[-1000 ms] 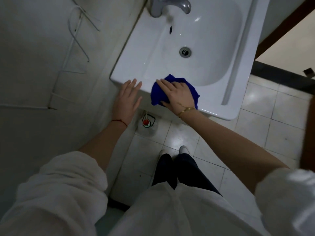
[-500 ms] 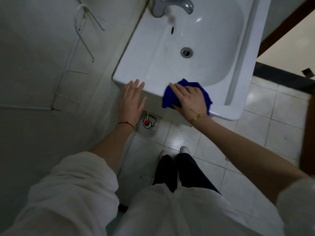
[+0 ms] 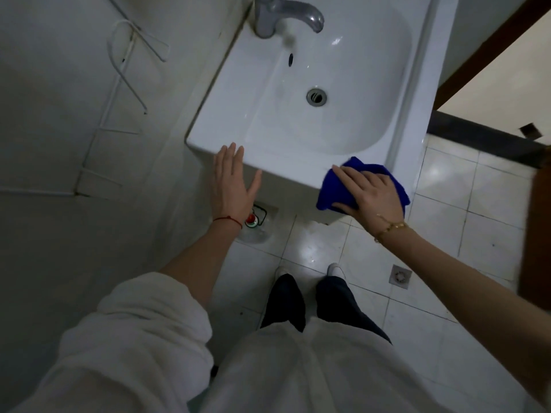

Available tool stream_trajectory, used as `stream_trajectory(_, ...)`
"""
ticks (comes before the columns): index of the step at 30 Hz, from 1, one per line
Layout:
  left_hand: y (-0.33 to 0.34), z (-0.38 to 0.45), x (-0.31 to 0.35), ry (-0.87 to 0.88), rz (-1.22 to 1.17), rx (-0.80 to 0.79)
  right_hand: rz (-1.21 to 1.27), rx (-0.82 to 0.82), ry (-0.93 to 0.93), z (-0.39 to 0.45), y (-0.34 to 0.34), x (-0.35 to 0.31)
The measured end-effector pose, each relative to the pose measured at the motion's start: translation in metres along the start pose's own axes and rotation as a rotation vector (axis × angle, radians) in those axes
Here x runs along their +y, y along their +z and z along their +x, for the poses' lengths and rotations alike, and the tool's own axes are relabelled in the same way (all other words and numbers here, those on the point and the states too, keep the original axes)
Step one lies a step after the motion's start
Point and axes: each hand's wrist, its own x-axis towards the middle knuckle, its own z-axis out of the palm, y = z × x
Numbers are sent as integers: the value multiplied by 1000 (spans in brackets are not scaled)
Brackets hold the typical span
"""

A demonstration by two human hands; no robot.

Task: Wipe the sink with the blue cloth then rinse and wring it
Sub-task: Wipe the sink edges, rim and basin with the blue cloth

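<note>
Head view: right hand (image 3: 371,193) presses the blue cloth (image 3: 362,186) flat-fingered on the sink (image 3: 268,114) front-right corner, left hand (image 3: 234,181) open; keep even pressure along the rim.

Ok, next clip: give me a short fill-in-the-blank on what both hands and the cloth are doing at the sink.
1. The right hand presses a cloth coloured ____.
2. The cloth lies on the sink at its near ____ corner.
3. The left hand has its fingers ____, holding nothing.
4. No water runs from the ____ above the drain.

Missing words: blue; right; straight; tap
</note>
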Motion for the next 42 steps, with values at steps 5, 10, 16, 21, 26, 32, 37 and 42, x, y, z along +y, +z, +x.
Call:
stream_trajectory(5, 15, -3, 38, 0, -43, -52, 20, -40, -43, 27, 3, -16)
stream_trajectory(10, 33, -3, 72, 15, -27, -83, 127, -31, -203, 13, -5, 23)
stream_trajectory(16, 48, -8, 109, -65, 16, -20, 259, 41, -323, 0, -7, 104)
stream_trajectory(21, 65, -5, 127, -182, 93, 74, 299, 25, -384, 42, -3, 160)
stream_trajectory(26, 80, -7, 162, -372, 122, 123, 271, 40, -355, 77, -8, 177)
stream_trajectory(32, 93, 1, 190, -602, 155, 121, 335, -29, -674, 71, 3, 190)
stream_trajectory(37, 100, 10, 212, -713, 145, 138, 291, -10, -614, 132, -5, 242)
stream_trajectory(42, 108, 12, 217, -729, 118, 252, 137, -11, -455, 141, -7, 235)
